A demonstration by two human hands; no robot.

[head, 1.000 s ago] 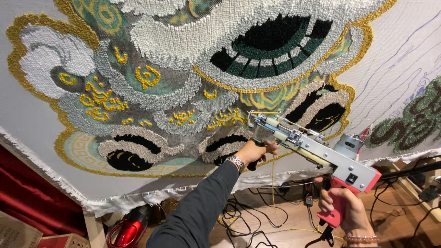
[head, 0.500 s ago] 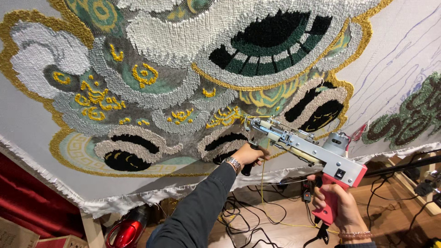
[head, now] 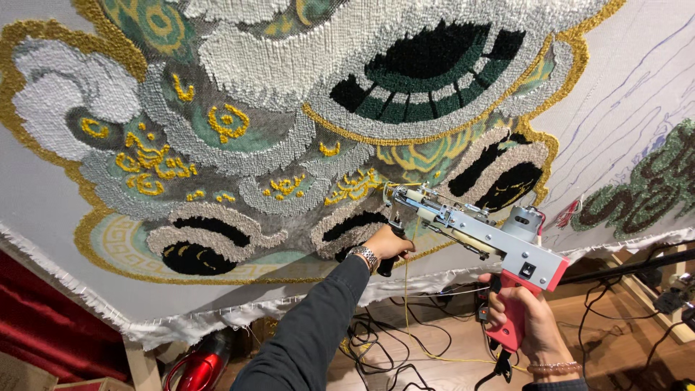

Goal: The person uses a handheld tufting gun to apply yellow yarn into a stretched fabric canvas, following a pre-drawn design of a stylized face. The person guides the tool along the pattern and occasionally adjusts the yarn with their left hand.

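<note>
the left hand (head: 387,245) is closed around the black front handle of the tufting gun (head: 478,232). the right hand (head: 523,318) is wrapped tight on its red rear grip, low at the right. the gun's tip touches the tufted rug (head: 289,130), near a gold border. a yellow yarn (head: 407,304) hangs down from the gun to the floor.

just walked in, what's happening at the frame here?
A person is working a tufting gun against a stretched cloth that carries a mostly tufted ornate design in white, grey, green, black and gold. The left hand grips the front handle near the nose, the right hand holds the red rear grip. Yellow yarn hangs from the gun toward the floor, where cables lie tangled. The nose sits at a gold-edged area.
</note>
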